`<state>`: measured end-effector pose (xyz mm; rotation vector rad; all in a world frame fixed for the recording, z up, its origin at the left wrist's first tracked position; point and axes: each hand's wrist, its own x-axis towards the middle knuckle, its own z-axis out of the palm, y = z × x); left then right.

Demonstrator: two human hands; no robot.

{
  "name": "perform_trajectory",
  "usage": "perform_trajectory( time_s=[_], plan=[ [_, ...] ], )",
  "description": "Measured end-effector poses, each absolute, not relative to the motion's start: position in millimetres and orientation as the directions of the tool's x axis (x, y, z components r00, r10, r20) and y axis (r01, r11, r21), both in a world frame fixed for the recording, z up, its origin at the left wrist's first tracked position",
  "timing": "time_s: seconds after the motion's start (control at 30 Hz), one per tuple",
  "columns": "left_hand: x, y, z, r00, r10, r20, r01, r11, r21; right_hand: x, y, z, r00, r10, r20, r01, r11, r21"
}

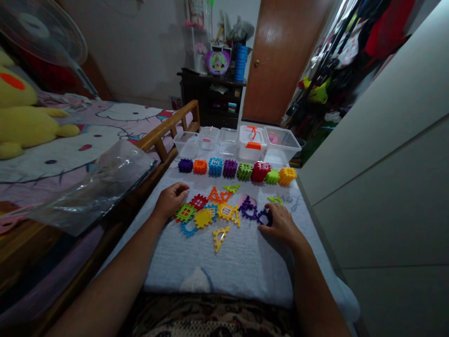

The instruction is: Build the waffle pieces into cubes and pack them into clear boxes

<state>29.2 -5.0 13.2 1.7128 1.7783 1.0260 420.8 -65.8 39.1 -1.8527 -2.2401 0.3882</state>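
Right hand (pixel 280 223) half-curled, fingertips on dark purple piece (pixel 264 216) at pile's right edge; grip unclear. Left hand (pixel 171 199) loosely curled, holding nothing, beside green square piece (pixel 185 212). Best pinched by toothed edge, pile steadied.

Eight block cubes (pixel 229 168) in a row, five clear plastic boxes (pixel 282 142), roughly a dozen loose flat pieces (pixel 203 218)

Purple tile (pixel 262 216) and green tile (pixel 185 213) lie flat on the white cloth (pixel 238 257), well apart.
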Motion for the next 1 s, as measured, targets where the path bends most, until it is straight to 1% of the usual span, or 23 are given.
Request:
perform_trajectory(
  time_s=[0.17,0.3,0.37,0.47,0.57,0.67,0.73,0.8,0.9,1.0],
  plan=[
    [29.0,-5.4,13.1,-0.121,0.979,0.167,0.632,-0.054,0.773,420.7,-63.2,50.3,-0.227,0.974,0.002,0.873,0.204,-0.443],
    [28.1,-5.3,11.2,-0.113,0.979,0.167,0.642,-0.056,0.765,425.0,-62.0,57.6,-0.236,0.972,-0.001,0.779,0.189,-0.598],
    [28.0,-5.2,11.1,-0.111,0.981,0.16,0.651,-0.05,0.757,425.5,-60.3,55.1,-0.215,0.976,0.022,0.731,0.177,-0.659],
    [28.0,-5.1,11.3,-0.111,0.983,0.147,0.667,-0.036,0.744,423.6,-55.6,44.6,-0.146,0.987,0.06,0.707,0.147,-0.692],
    [27.8,-4.9,11.0,-0.109,0.982,0.153,0.667,-0.042,0.743,422.7,-51.2,33.1,-0.107,0.984,0.142,0.747,0.174,-0.642],
    [27.7,-4.9,10.4,-0.108,0.982,0.157,0.661,-0.047,0.749,424.9,-51.2,26.7,-0.112,0.965,0.238,0.824,0.224,-0.52],
    [28.0,-5.0,10.4,-0.109,0.982,0.157,0.656,-0.048,0.753,427.1,-53.4,24.5,-0.117,0.96,0.254,0.868,0.223,-0.443],
    [28.7,-5.1,10.8,-0.112,0.981,0.16,0.649,-0.05,0.76,428.8,-55.7,22.8,-0.125,0.963,0.24,0.896,0.214,-0.388],
    [29.6,-5.5,12.0,-0.119,0.98,0.162,0.642,-0.048,0.765,429.9,-56.8,21.6,-0.146,0.965,0.216,0.904,0.219,-0.368],
    [29.9,-5.8,12.7,-0.119,0.979,0.164,0.648,-0.048,0.76,427.9,-55.1,24.9,-0.142,0.957,0.252,0.875,0.24,-0.42]
  ],
)
